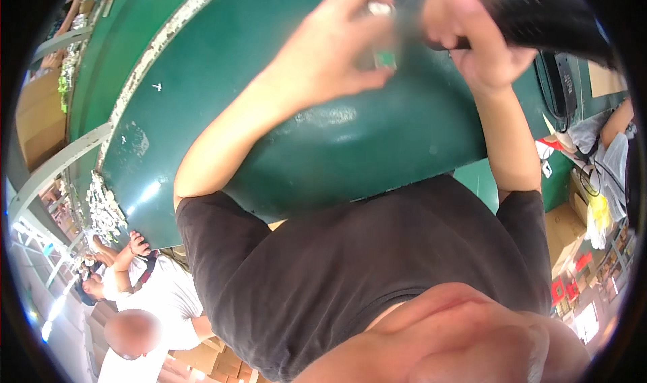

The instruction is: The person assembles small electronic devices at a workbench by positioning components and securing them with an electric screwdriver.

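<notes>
My left hand (330, 49) reaches over the green tabletop (323, 137), its thumb and fingers curled round a small white piece with a green part (385, 59). That piece is partly hidden by the fingers, so its kind cannot be told. To the right, my right hand (482, 42) is closed on a thick black cylindrical tool (546, 19). The tool runs off toward the upper right. A blur between the two hands hides its tip and whether it touches the small piece.
A pile of small pale parts (104, 208) lies at the table's left edge, near a co-worker in white (162, 288). Tiny white bits (157, 86) are on the tabletop. A black box with a cable (563, 83) is at right. Cardboard boxes (566, 234) stand beyond.
</notes>
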{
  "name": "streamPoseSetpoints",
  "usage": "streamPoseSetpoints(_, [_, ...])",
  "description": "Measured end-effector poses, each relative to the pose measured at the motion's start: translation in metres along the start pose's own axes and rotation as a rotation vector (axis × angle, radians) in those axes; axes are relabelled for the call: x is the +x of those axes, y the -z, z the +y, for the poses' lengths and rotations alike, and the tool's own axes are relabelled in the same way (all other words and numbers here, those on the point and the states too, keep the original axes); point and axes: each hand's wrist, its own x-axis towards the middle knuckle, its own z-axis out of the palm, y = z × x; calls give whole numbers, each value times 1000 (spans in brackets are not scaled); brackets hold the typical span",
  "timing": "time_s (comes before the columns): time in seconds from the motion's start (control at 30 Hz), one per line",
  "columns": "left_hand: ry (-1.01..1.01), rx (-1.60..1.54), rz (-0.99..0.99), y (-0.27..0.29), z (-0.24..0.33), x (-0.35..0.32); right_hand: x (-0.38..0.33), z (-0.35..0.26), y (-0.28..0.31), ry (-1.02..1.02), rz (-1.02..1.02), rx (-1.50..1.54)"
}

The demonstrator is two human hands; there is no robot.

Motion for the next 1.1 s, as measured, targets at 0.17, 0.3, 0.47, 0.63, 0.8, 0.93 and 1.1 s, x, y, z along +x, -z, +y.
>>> streamPoseSetpoints(0.17, [-71,276,147,61,-101,71,10,2,22,119,-52,96])
streamPoseSetpoints(0.3, [279,154,207,116,-177,98,19,6,32,229,-228,74])
streamPoseSetpoints(0.47, [496,324,92,132,-200,71,25,-28,40,289,47,-23])
streamPoseSetpoints(0.63, [386,444,119,143,-192,39,49,-43,52,525,44,-325])
streamPoseSetpoints(0.8, [417,499,298,119,-135,50,57,-30,39,429,-5,-392])
streamPoseSetpoints(0.93, [343,211,179,49,-55,25,49,-35,36,250,-98,-311])
streamPoseSetpoints(1.1, [-339,49,212,-29,-2,-6,40,-20,36,216,-259,-168])
